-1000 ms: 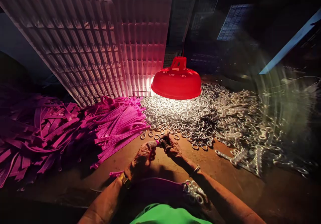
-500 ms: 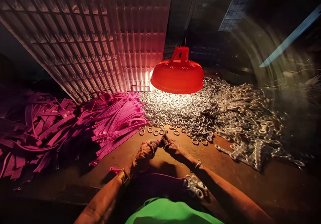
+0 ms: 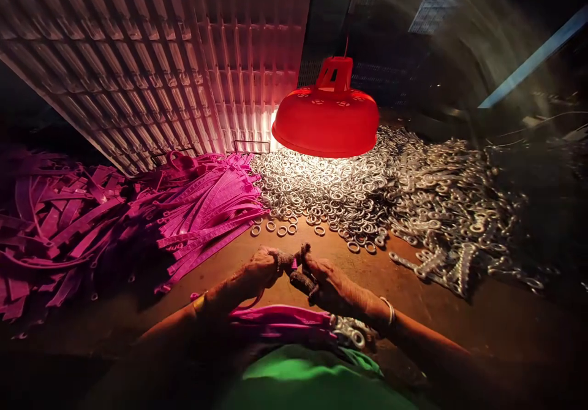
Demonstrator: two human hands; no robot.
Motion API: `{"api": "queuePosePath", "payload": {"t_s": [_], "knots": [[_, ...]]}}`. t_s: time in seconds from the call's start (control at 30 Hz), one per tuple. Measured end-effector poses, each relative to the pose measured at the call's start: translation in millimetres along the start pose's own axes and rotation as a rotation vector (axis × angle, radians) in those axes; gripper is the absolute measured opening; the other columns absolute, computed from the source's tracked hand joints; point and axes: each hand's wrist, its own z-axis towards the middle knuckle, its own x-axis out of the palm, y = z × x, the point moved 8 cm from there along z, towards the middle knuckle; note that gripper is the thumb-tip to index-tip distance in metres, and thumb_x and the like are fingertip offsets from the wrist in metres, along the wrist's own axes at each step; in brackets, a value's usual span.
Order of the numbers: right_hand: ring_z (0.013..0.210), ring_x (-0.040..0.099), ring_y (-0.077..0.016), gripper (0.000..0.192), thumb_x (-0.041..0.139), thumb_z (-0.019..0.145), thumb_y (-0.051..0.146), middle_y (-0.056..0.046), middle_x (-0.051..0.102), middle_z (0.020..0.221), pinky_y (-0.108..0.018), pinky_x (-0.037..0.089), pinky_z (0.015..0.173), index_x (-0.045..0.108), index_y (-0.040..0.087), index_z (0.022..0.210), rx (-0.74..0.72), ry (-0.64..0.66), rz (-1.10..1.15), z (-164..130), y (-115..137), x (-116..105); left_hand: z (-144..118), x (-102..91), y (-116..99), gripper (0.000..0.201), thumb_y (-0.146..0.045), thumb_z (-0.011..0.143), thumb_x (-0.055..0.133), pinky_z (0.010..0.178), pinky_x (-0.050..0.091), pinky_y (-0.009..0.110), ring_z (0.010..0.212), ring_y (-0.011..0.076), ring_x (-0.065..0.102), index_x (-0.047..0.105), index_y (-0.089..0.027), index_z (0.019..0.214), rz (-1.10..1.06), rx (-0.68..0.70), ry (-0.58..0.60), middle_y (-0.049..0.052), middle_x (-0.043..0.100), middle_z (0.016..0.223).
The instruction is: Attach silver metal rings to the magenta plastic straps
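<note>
Pink flexible plastic strap (image 3: pixel 252 303) looks light and bendy; left hand (image 3: pixel 261 269) and right hand (image 3: pixel 328 284) both pinch closed at its end, best hold near the tip

The rings (image 3: pixel 321 192) look like shiny metal; the pink straps (image 3: pixel 202 214) like smooth, slightly glossy plastic; the red lampshade (image 3: pixel 326 122) glossy plastic; the tabletop (image 3: pixel 441 318) matt, worn wood.

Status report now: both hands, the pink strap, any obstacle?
Left hand and right hand pinched together on a small piece, too dark to identify. Pink straps lie across the lap. Loose metal rings just ahead.
</note>
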Motion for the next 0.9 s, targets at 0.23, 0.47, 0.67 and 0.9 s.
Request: {"api": "queuePosePath", "payload": {"t_s": [0.23, 0.47, 0.67, 0.9], "knots": [[0.045, 0.038, -0.0099, 0.029, 0.042, 0.088, 0.026, -0.002, 0.059, 0.062, -0.023, 0.021, 0.043, 0.043, 0.015, 0.114, 0.148, 0.022, -0.111, -65, 15, 31, -47, 34.5, 18, 0.039, -0.047, 0.066, 0.066, 0.043, 0.018, 0.022, 0.043, 0.0051, 0.03, 0.048, -0.015, 0.052, 0.065, -0.136, 0.194, -0.005, 0.037, 0.046], [0.054, 0.047, -0.0122, 0.013, 0.045, 0.085, 0.032, -0.004, 0.061, 0.072, -0.023, 0.029, 0.047, 0.044, 0.019, 0.091, 0.244, 0.022, 0.125, -73, 17, 38, -63, 51.4, 36, 0.042, -0.051, 0.069, 0.067, 0.053, 0.034, 0.025, 0.058, 0.0112, 0.048, 0.059, -0.01, 0.061, -0.13, 0.021, 0.261, 0.003, 0.055, 0.062], [0.053, 0.038, -0.0085, 0.017, 0.05, 0.079, 0.022, 0.002, 0.052, 0.065, -0.019, 0.026, 0.046, 0.033, 0.02, 0.08, 0.257, 0.165, 0.183, -69, 15, 44, -54, 50.7, 48, 0.044, -0.052, 0.06, 0.074, 0.049, 0.035, 0.023, 0.05, 0.01, 0.048, 0.059, -0.011, 0.056, -0.192, -0.054, 0.178, 0.003, 0.057, 0.055], [0.05, 0.04, -0.0091, 0.022, 0.057, 0.074, 0.021, 0.002, 0.051, 0.064, -0.019, 0.022, 0.043, 0.042, 0.017, 0.09, 0.266, 0.298, -0.007, -55, 14, 33, -39, 51.7, 59, 0.045, -0.054, 0.061, 0.073, 0.047, 0.033, 0.022, 0.046, 0.0087, 0.045, 0.058, -0.011, 0.058, -0.199, -0.116, 0.217, 0.002, 0.054, 0.053]]}}
